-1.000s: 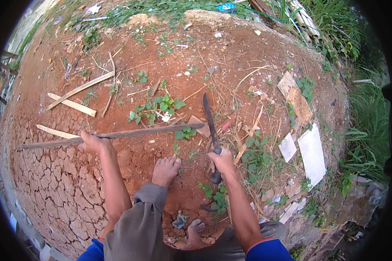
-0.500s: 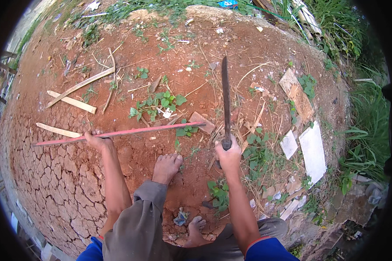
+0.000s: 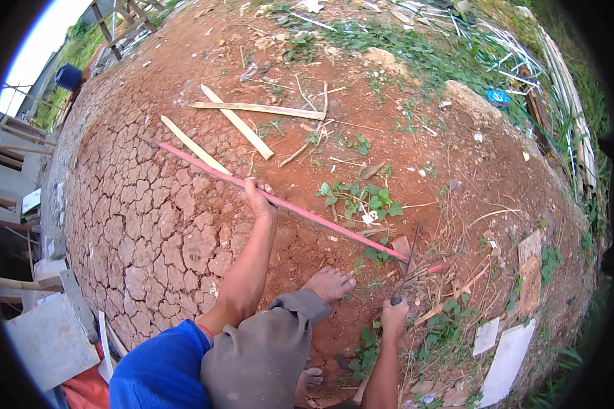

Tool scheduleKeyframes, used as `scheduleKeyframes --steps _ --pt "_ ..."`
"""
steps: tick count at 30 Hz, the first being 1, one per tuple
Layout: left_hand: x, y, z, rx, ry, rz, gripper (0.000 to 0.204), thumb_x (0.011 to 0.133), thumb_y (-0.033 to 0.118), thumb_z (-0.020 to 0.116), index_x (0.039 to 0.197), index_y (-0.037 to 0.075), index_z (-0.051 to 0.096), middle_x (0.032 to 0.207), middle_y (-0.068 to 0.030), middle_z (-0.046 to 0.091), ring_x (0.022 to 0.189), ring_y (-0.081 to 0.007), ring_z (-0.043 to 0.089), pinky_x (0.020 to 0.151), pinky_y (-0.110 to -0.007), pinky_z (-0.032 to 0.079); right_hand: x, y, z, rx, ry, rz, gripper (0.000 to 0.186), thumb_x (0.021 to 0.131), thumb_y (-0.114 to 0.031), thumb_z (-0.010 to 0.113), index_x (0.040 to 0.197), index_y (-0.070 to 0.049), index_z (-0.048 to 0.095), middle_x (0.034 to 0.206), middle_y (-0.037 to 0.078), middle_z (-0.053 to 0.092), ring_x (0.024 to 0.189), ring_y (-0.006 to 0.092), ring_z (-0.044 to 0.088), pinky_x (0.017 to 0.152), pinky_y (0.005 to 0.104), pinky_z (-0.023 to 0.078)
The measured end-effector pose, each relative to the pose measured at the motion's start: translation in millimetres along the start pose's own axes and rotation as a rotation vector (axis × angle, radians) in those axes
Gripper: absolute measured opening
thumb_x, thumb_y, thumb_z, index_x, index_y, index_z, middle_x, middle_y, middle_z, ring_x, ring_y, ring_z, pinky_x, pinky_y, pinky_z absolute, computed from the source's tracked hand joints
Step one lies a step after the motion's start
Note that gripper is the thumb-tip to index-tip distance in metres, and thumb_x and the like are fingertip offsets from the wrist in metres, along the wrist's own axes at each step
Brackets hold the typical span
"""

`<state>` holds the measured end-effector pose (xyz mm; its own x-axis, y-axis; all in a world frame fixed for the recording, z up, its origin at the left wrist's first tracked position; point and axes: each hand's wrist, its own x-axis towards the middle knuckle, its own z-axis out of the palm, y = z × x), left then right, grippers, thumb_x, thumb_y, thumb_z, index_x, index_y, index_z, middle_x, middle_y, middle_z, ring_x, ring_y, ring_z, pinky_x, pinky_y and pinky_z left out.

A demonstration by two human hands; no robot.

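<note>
Two hands [image 3: 258,199] [image 3: 393,315] grip red strip [image 3: 314,217], knife [image 3: 404,277]; white-marked blue packet [image 3: 498,99] beyond.

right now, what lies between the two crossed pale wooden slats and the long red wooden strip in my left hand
In the head view, a third pale wooden slat lies between the crossed slats and the red strip.

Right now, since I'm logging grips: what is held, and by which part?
The left hand holds the red-faced strip partway along its length; the right hand grips the machete by its handle.
</note>
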<state>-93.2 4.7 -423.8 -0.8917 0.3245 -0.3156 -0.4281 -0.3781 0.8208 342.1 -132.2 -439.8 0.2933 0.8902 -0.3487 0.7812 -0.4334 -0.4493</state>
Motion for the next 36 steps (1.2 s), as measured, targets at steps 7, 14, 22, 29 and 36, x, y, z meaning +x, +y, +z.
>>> scheduleKeyframes --steps 7,14,22,29,36 --pt "5 26 17 0.048 0.144 -0.262 0.052 0.088 0.049 0.078 0.113 0.013 0.05 0.082 -0.0039 0.054 0.064 -0.0183 0.055 0.055 -0.033 0.05 -22 -23 -23 1.075 -0.029 0.206 0.042 0.096 -0.003 0.059 0.136 0.007 0.051 0.061 0.004 0.052 0.049 0.0137 0.052 0.046 0.0275 0.044" --pt "-12 44 37 0.094 -0.103 -0.232 0.052 0.091 -0.008 0.053 0.14 0.004 0.04 0.12 -0.0165 0.058 0.101 -0.0303 0.065 0.087 -0.05 0.058 -55 -6 -24 1.077 0.142 0.405 0.047 0.096 -0.002 0.057 0.141 0.006 0.048 0.075 0.007 0.057 0.048 0.0134 0.05 0.041 0.029 0.044" --pt "-3 160 70 0.226 -0.259 0.234 0.056 0.091 -0.008 0.051 0.147 -0.001 0.048 0.162 -0.0224 0.033 0.141 -0.0263 0.045 0.109 -0.035 0.043 -110 59 -57 1.034 0.051 0.429 0.018 0.094 -0.005 0.062 0.108 -0.002 0.052 0.063 0.005 0.051 0.046 0.0152 0.05 0.039 0.0294 0.044" --pt "-54 250 143 0.319 -0.232 0.829 0.083 0.092 -0.01 0.052 0.164 0.01 0.015 0.168 -0.0179 0.02 0.117 -0.0258 0.061 0.091 -0.032 0.054 -125 64 -91 0.98 -0.023 0.468 0.016 0.094 -0.011 0.064 0.1 -0.004 0.051 0.061 0.006 0.05 0.046 0.0185 0.05 0.04 0.0327 0.044" --pt "-117 308 189 -0.411 -0.643 0.252 0.055 0.091 0.004 0.046 0.145 0.004 0.042 0.115 -0.0166 0.058 0.075 -0.0232 0.062 0.064 -0.034 0.055 -138 58 -111 1.074 0.006 0.522 0.017 0.094 -0.012 0.064 0.098 -0.004 0.05 0.06 0.006 0.05 0.045 0.0195 0.05 0.04 0.0341 0.044"
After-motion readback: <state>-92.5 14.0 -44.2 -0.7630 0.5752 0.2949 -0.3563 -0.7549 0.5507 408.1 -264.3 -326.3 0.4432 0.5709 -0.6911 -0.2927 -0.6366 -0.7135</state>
